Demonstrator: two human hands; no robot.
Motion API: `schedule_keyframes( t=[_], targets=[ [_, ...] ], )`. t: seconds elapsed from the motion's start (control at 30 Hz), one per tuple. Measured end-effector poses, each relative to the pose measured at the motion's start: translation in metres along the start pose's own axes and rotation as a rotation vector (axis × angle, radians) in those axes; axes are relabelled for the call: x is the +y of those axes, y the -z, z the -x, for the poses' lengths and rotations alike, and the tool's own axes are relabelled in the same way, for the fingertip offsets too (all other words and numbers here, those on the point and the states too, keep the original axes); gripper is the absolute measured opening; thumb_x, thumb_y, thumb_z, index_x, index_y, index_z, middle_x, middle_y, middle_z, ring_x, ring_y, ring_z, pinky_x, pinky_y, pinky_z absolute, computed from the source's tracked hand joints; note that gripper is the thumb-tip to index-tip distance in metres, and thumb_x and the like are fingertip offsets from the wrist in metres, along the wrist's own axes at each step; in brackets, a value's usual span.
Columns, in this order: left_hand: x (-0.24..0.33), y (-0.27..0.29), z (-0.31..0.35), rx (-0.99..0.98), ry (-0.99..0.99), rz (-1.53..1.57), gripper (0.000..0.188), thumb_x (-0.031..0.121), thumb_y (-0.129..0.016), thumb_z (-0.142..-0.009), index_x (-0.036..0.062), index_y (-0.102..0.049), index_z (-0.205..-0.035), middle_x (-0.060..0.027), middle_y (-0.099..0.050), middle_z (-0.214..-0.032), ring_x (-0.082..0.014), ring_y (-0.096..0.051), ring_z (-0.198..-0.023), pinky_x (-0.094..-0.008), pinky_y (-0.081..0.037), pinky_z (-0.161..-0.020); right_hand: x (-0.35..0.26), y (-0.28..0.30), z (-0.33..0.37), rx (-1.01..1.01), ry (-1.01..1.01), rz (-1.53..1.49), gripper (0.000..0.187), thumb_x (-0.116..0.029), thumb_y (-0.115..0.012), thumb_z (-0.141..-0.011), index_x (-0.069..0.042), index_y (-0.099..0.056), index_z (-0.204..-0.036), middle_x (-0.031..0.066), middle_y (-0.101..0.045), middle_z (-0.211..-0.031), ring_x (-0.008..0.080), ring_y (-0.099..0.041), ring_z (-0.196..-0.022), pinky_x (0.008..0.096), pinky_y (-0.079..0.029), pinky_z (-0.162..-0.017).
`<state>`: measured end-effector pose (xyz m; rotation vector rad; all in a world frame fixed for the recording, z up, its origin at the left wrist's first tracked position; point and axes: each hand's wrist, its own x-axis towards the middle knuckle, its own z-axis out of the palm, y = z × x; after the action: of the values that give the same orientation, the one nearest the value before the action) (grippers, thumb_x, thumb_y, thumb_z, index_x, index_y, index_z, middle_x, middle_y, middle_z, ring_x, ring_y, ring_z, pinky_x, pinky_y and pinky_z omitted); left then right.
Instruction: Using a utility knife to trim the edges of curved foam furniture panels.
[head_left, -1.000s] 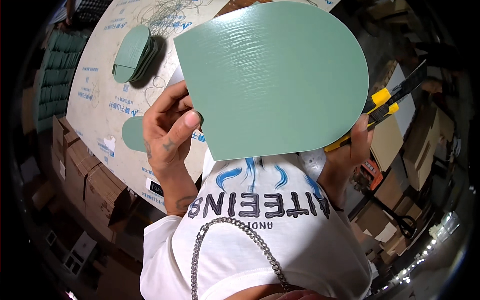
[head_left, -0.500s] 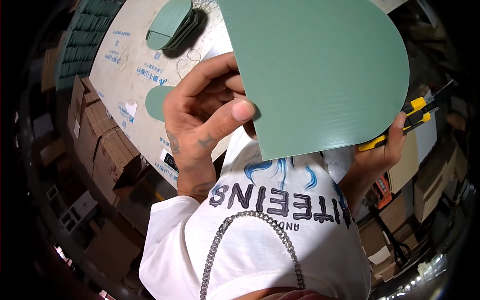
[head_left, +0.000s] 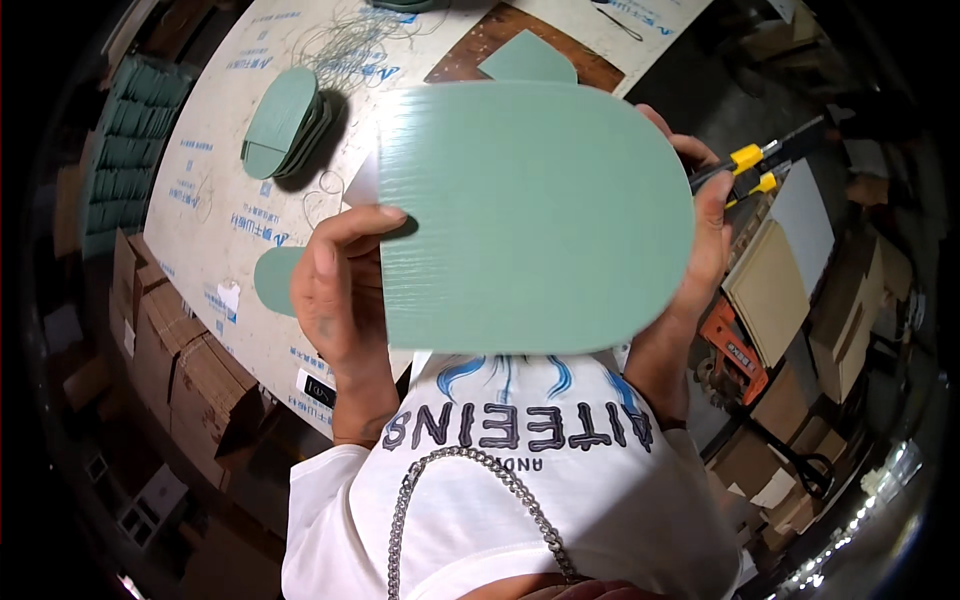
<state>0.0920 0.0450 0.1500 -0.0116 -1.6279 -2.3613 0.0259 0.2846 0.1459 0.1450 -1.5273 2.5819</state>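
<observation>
A flat green sheet (head_left: 540, 215), straight on its left edge and rounded at its right end, is held up between my two hands in front of my shirt. At its left edge my left hand (head_left: 345, 285) is closed, a fingertip on the upper face and other fingers partly hidden. My right hand (head_left: 708, 225) grips the rounded end, thumb at the rim and fingers partly behind the sheet. In that same hand is a yellow-and-black utility knife (head_left: 748, 160), its blade pointing up and right, away from the sheet.
On the white table (head_left: 205, 150) lie a stack of rounded green pieces (head_left: 285, 125), another green piece (head_left: 275, 280), tangled thread (head_left: 345, 45) and a brown board (head_left: 480, 45). Folded cartons (head_left: 185, 350) stand left. An orange tool (head_left: 735, 350) and cardboard sheets (head_left: 765, 285) are at right.
The green sheet has moved lower and left, and its bottom edge has levelled. My right hand has moved up and left with the knife. My left hand has shifted left, still at the sheet's edge.
</observation>
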Motion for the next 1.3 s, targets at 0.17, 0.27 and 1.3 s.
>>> schedule_keyframes(
  t=[0.17, 0.27, 1.3],
  targets=[
    [-0.006, -0.010, -0.007, 0.167, -0.039, -0.240, 0.056, 0.019, -0.071, -0.090, -0.0066, -0.049, -0.134, -0.0158, -0.071, -0.105, -0.0155, -0.069, -0.089, -0.0229, -0.054, -0.079, -0.008, -0.006, -0.009, -0.062, 0.010, 0.035, 0.048, -0.037, -0.052, -0.105, 0.006, -0.053, -0.123, 0.0190, -0.066, -0.122, 0.0159, -0.066, -0.104, 0.0286, -0.053, -0.091],
    [-0.004, -0.011, -0.013, 0.233, 0.140, -0.120, 0.056, 0.020, -0.066, -0.093, -0.0117, -0.047, -0.134, -0.0197, -0.067, -0.116, -0.0203, -0.069, -0.099, -0.0247, -0.055, -0.087, -0.007, -0.007, -0.012, -0.066, -0.008, 0.149, 0.053, -0.044, -0.051, -0.104, 0.003, -0.055, -0.126, 0.0100, -0.066, -0.113, 0.0141, -0.064, -0.102, 0.0259, -0.050, -0.088],
    [-0.011, -0.020, 0.026, -0.212, 0.150, 0.117, 0.023, 0.002, -0.080, -0.074, -0.0058, -0.072, -0.095, -0.0139, -0.072, -0.093, -0.0225, -0.068, -0.083, -0.0343, -0.053, -0.079, -0.009, -0.008, -0.002, -0.078, -0.031, -0.022, 0.038, -0.018, -0.065, -0.097, 0.004, -0.059, -0.127, 0.0123, -0.063, -0.130, 0.0122, -0.061, -0.106, 0.0275, -0.046, -0.094]
  ],
)
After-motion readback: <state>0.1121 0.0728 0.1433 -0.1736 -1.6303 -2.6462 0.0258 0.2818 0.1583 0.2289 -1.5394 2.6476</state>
